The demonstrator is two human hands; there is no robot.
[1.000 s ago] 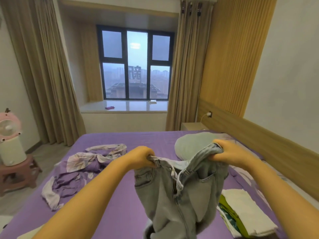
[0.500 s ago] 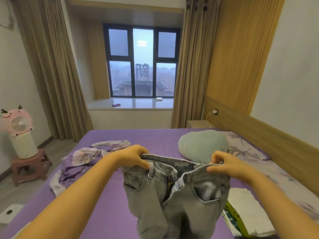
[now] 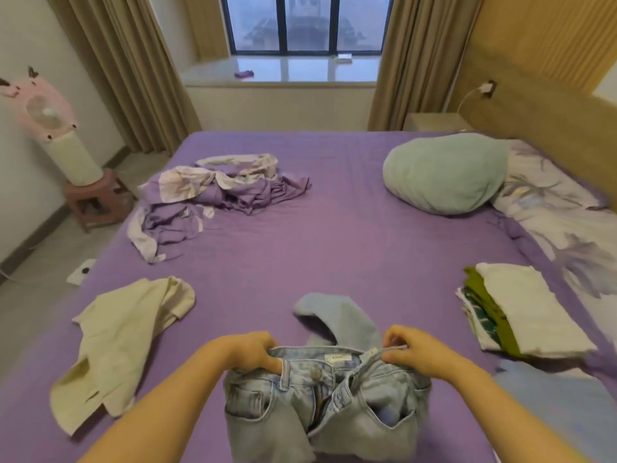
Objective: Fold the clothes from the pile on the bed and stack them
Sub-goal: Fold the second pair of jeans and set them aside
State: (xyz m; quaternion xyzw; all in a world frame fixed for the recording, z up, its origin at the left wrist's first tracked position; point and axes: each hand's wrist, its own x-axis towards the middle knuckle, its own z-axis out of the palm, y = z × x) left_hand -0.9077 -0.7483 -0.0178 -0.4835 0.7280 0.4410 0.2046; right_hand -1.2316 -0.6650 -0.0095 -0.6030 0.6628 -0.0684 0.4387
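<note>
Lowered toward the bed (image 3: 334, 212), your jeans (image 3: 327, 406) hang between left hand (image 3: 248, 350) and right hand (image 3: 412, 350), both pinching the waistband.

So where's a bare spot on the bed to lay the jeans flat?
The widest bare sheet lies mid-bed, between the crumpled purple bedding, the green pillow, the cream shirt and the folded stack. The near edge, by the hands and jeans, is crowded.

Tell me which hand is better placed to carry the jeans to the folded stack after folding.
Probably the right hand. It grips the waistband of the jeans on the side nearer the stack, which lies to the right. The left hand grips the far side, nearer the cream shirt.
</note>
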